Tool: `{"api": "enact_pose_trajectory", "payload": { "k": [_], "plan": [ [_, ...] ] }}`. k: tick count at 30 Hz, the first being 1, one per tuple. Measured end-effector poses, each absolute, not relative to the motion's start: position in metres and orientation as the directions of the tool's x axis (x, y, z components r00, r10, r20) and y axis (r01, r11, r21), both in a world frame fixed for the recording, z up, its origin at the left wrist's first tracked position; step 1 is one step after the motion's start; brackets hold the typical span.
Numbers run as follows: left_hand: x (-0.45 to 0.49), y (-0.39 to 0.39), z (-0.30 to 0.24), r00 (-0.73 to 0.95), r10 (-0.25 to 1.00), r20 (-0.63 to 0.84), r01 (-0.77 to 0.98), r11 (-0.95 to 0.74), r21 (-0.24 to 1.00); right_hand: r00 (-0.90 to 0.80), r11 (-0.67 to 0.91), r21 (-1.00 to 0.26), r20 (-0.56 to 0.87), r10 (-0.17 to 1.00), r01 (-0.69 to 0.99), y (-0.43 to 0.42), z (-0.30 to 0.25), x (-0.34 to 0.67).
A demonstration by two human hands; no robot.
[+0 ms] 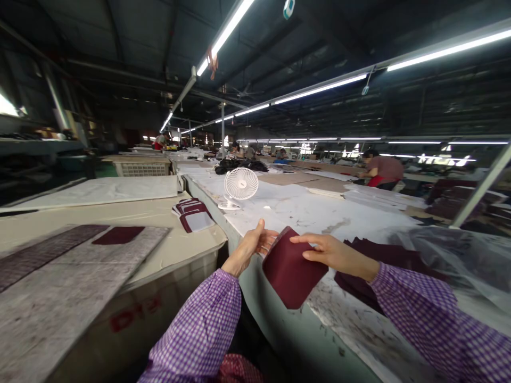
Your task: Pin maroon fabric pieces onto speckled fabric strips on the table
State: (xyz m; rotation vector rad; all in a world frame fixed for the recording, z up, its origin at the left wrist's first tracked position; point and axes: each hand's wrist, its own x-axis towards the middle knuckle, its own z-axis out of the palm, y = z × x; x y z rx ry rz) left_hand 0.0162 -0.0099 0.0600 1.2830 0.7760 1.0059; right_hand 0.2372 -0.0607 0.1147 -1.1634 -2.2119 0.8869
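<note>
A maroon fabric piece [293, 271] with rounded corners hangs tilted above the table's edge, and my right hand [331, 254] grips it near its upper right side. My left hand [252, 243] is at the piece's upper left edge, thumb raised and fingers spread. Its fingertips come close to that edge; whether they touch I cannot tell. More maroon pieces [375, 252] lie in a pile on the table, partly behind my right forearm. On the cream surface at left rests a stack of maroon and grey pieces [194, 214]. Another maroon piece [118, 235] lies flat on a mottled grey board [80, 287].
A small white fan [240, 184] stands on the long white table [287, 205], with dark material [241, 166] behind it. Clear plastic sheeting [451, 260] covers part of the right side beside a metal post [483, 186]. A person [383, 169] bends over farther back. A gap separates the two tables.
</note>
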Motion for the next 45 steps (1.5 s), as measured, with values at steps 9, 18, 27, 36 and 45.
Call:
{"api": "enact_pose_trajectory", "payload": {
  "k": [9,18,27,36,45],
  "plan": [
    [0.067,0.005,0.039,0.326,0.922,0.208,0.316,-0.314,0.895,-0.468,0.36,-0.588,-0.036,0.883,0.724,-0.066,0.094,0.255],
    [0.09,-0.005,0.027,0.505,0.737,0.449,0.686,-0.658,0.31,-0.523,0.541,-0.046,0.198,0.829,0.84,-0.02,0.083,0.276],
    [0.09,-0.004,0.023,0.536,0.695,0.48,0.683,-0.691,0.237,-0.625,0.632,0.024,0.175,0.761,0.775,-0.01,0.066,0.276],
    [0.088,-0.004,0.025,0.567,0.687,0.456,0.667,-0.707,0.236,-0.618,0.599,0.149,0.174,0.767,0.786,-0.013,0.061,0.269],
    [0.078,-0.006,0.024,0.564,0.694,0.447,0.638,-0.71,0.297,-0.67,0.613,0.28,0.207,0.713,0.739,-0.017,0.056,0.273]
  ]
}}
